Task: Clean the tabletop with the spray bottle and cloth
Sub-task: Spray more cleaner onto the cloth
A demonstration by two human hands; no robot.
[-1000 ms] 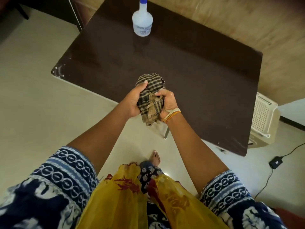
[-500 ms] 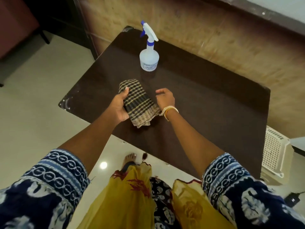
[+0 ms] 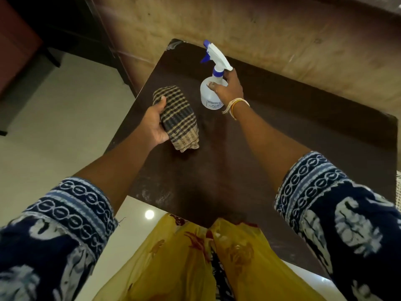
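The thumb and fingers of the right hand (image 3: 227,90) are curled around the shoulder of the spray bottle (image 3: 211,92), which stands upright on the far part of the dark tabletop (image 3: 249,170); its white and blue nozzle points to the far left. The left hand (image 3: 155,122) grips the folded checked cloth (image 3: 179,118) from the left side, thumb on top. The cloth is just beside the bottle, to its near left. Pale dusty marks lie on the near left edge of the tabletop.
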